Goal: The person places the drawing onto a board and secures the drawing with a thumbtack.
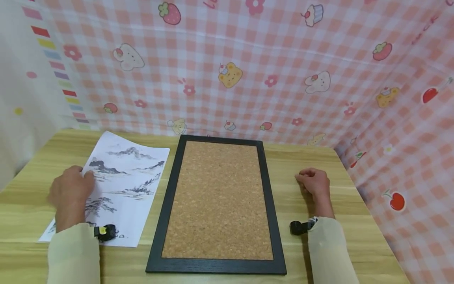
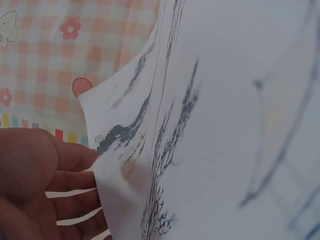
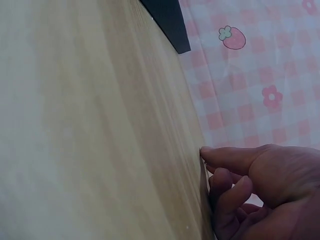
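Observation:
A sheet of paper (image 1: 122, 185) printed with an ink landscape of mountains and trees lies at the left. My left hand (image 1: 72, 187) pinches its left edge. In the left wrist view, the thumb (image 2: 75, 156) overlaps the printed side and the paper (image 2: 127, 125) curves up from there. A cork board (image 1: 218, 201) in a black frame lies flat at the middle, to the right of the paper. Right of the board, my right hand (image 1: 315, 183) rests on the tabletop with loosely curled fingers. In the right wrist view its thumb (image 3: 225, 155) is extended, and nothing shows in the hand.
Everything lies on a wood-grain table (image 1: 298, 157). A pink checked cloth (image 1: 209, 102) printed with small cartoons hangs behind it and along the right side. A corner of the black frame (image 3: 172, 25) shows in the right wrist view.

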`<action>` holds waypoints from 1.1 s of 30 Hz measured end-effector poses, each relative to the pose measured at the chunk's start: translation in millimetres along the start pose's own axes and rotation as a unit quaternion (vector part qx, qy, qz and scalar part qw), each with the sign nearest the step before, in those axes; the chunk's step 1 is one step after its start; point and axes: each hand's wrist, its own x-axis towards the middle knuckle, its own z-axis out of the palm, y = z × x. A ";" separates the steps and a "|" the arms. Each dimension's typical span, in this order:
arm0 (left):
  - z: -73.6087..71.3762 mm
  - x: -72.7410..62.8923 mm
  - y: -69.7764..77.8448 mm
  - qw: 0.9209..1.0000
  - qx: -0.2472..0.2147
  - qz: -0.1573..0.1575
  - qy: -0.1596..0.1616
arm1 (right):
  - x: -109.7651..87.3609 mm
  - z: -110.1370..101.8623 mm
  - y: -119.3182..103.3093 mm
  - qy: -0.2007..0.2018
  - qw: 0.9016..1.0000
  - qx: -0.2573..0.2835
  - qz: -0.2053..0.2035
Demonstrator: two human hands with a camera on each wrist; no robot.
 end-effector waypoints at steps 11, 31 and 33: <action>-2.7 0.9 2.1 0.999 -0.010 0.000 0.040 | -1.2 0.9 -2.9 0.004 1.000 0.001 0.002; -2.3 -3.2 8.4 0.998 -0.022 0.023 0.047 | -3.9 2.1 -3.1 0.016 0.998 0.056 -0.002; -3.7 -4.0 7.9 0.998 -0.022 0.027 0.048 | -4.6 2.2 -3.9 0.016 0.998 0.058 0.001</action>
